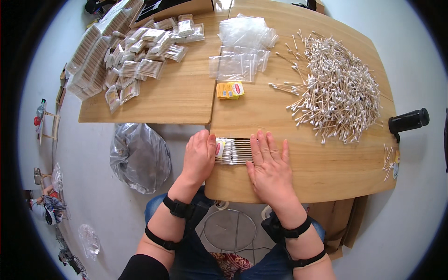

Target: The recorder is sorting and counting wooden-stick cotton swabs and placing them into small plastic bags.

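A clear plastic bag of cotton swabs [239,150] lies flat near the table's front edge, its swabs side by side. A small red, white and yellow card [219,149] shows at the bag's left end. My left hand [198,156] is closed on that end, fingers together and thumb along the card. Over the right end, my right hand [271,168] lies flat with its fingers stretched out. It covers the right ends of the swabs. What is under my left fingers is hidden.
Loose cotton swabs [338,88] form a big heap at the right. Beyond the hands are yellow cards [229,89] and empty clear bags [240,63]. Filled swab packs [140,51] pile up at the far left. A black cylindrical device [409,121] juts from the right edge. A grey bag [140,157] hangs below.
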Available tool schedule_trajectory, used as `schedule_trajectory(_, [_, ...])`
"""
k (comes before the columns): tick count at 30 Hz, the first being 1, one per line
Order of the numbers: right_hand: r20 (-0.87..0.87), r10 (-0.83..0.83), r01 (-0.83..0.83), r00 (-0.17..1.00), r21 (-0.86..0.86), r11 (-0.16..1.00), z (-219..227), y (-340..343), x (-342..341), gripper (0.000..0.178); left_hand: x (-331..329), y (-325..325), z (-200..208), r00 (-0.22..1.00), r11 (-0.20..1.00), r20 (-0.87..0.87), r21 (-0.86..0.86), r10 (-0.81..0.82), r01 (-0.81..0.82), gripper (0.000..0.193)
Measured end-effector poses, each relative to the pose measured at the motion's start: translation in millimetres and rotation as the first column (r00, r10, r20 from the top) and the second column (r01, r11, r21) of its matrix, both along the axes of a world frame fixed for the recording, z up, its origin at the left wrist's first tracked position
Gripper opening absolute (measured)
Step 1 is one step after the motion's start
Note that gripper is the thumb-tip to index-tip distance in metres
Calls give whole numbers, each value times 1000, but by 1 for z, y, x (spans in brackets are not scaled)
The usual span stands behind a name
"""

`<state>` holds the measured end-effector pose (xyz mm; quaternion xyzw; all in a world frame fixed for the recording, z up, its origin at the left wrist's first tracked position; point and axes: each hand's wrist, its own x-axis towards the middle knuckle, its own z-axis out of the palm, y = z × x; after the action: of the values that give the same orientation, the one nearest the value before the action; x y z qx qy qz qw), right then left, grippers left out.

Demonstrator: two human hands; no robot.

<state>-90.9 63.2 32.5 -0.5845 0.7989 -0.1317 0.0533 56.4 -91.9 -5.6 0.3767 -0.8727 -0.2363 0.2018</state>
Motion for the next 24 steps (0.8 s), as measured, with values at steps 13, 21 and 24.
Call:
schedule_trajectory(13, [-15, 32, -33, 999, -54, 998, -10, -21, 23, 61, -2, -1, -1, 1000, 1000, -13, 26, 3, -3, 25])
schedule_trajectory(21, [78, 50, -46, 996, -53, 998, -7, -19, 17, 67, 3, -6, 6, 1000, 997, -22, 79, -18, 20, 33])
schedule_trajectory(24, [122, 49, -45, 991, -37, 998, -2, -11, 7, 73, 9, -15, 12, 957, 955, -264, 292, 122, -42, 35])
